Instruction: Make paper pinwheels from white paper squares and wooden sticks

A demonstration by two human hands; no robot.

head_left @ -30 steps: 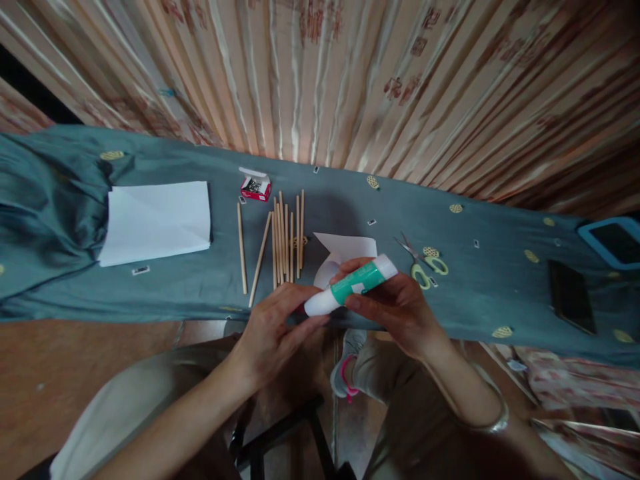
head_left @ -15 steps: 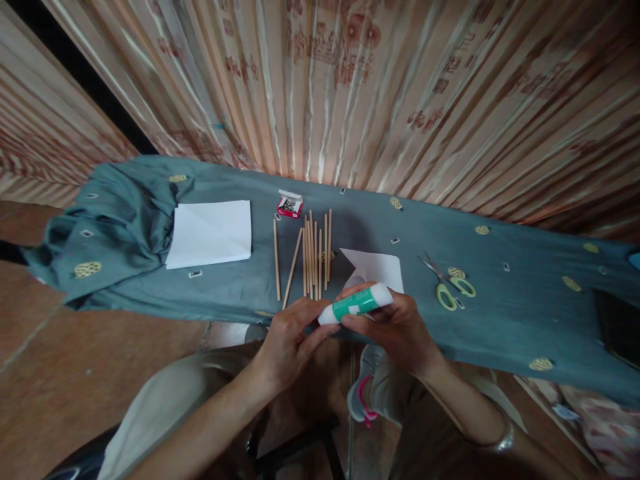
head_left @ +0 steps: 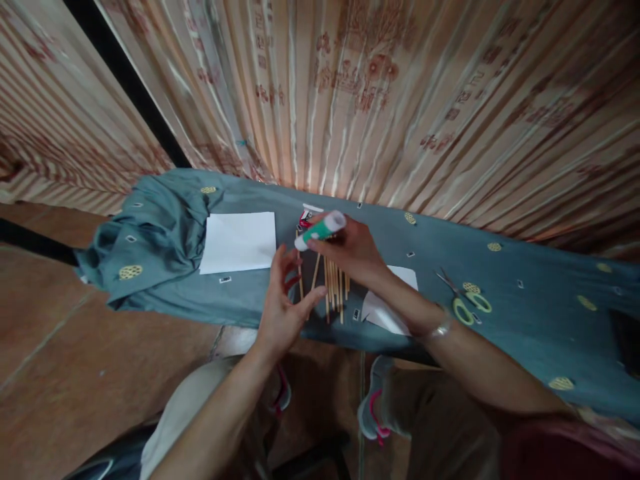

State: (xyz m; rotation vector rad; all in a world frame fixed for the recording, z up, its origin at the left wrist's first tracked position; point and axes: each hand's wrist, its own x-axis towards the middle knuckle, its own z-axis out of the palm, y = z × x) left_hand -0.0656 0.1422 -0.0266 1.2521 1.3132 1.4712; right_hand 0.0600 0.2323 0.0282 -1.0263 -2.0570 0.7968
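A green and white glue stick point(head_left: 321, 231) is gripped in my right hand point(head_left: 354, 250), held tilted over the far ends of the wooden sticks. My left hand point(head_left: 287, 301) is empty, its thumb and fingers spread, in front of the near part of the sticks. Several thin wooden sticks point(head_left: 334, 287) lie side by side beneath my hands, partly hidden by them. Just beyond the glue stick, a small red and white box point(head_left: 306, 217) shows only in part. Under my right forearm lies a cut piece of white paper point(head_left: 385, 315).
A stack of white paper point(head_left: 239, 243) lies on the left of the table. Scissors with green handles point(head_left: 463, 301) lie open to the right. A dark object point(head_left: 625, 340) sits at the far right of the grey-green cloth point(head_left: 530, 313). A patterned curtain point(head_left: 400, 133) hangs behind.
My right hand has carried the glue stick forward and left, over the sticks. My left hand has let go of it and opened. The view has shifted slightly left.
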